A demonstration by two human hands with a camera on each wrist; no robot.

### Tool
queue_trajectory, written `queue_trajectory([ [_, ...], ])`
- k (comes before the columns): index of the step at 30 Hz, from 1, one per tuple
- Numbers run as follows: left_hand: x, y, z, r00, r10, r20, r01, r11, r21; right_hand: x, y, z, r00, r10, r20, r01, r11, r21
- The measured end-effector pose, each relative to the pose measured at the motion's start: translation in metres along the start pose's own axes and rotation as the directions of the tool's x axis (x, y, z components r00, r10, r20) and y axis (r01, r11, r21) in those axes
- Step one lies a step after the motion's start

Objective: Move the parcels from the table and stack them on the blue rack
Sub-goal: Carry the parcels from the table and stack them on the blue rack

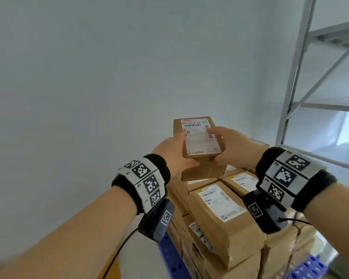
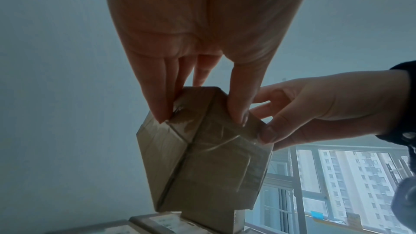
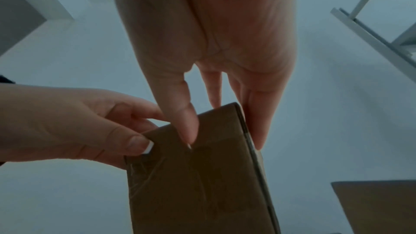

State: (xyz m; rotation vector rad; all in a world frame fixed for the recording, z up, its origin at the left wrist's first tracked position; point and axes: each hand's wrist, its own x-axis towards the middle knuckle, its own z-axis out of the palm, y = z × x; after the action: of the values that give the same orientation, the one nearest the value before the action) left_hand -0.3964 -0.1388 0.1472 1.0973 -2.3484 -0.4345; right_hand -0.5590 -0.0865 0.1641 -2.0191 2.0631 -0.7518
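A small brown cardboard parcel (image 1: pixel 197 137) with a white shipping label on top is held up with both hands above the stack of parcels (image 1: pixel 220 210) on the blue rack (image 1: pixel 170 256). My left hand (image 1: pixel 175 152) grips its left side, thumb on top. My right hand (image 1: pixel 228 146) grips the right side, thumb on the label. In the left wrist view the parcel (image 2: pixel 202 157) shows its taped underside, pinched by my left hand (image 2: pixel 200 113). In the right wrist view my right hand (image 3: pixel 223 136) clamps the parcel (image 3: pixel 198 184) between thumb and fingers.
Several brown labelled parcels fill the stack in layers beneath the held one. A grey metal shelf frame (image 1: pixel 298 77) stands at the right. A pale wall (image 1: pixel 89 77) lies behind and left. A window (image 2: pixel 337 184) shows at the right.
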Motion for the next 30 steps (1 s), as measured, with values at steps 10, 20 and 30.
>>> queue_trajectory([
  [10, 0.097, 0.053, 0.097, 0.973, -0.232, -0.017, 0.232, 0.971, 0.051, 0.062, 0.136, -0.021, 0.989, -0.096, 0.112, 0.103, 0.993, -0.058],
  [20, 0.131, 0.072, 0.133, 0.870, -0.491, 0.038, 0.468, 0.849, 0.243, 0.105, 0.195, -0.053, 0.939, -0.244, 0.241, 0.258, 0.966, -0.026],
  [30, 0.149, 0.093, 0.144, 0.874, -0.484, 0.047, 0.420, 0.799, 0.431, 0.127, 0.246, -0.058, 0.935, -0.064, 0.349, 0.190, 0.921, -0.340],
])
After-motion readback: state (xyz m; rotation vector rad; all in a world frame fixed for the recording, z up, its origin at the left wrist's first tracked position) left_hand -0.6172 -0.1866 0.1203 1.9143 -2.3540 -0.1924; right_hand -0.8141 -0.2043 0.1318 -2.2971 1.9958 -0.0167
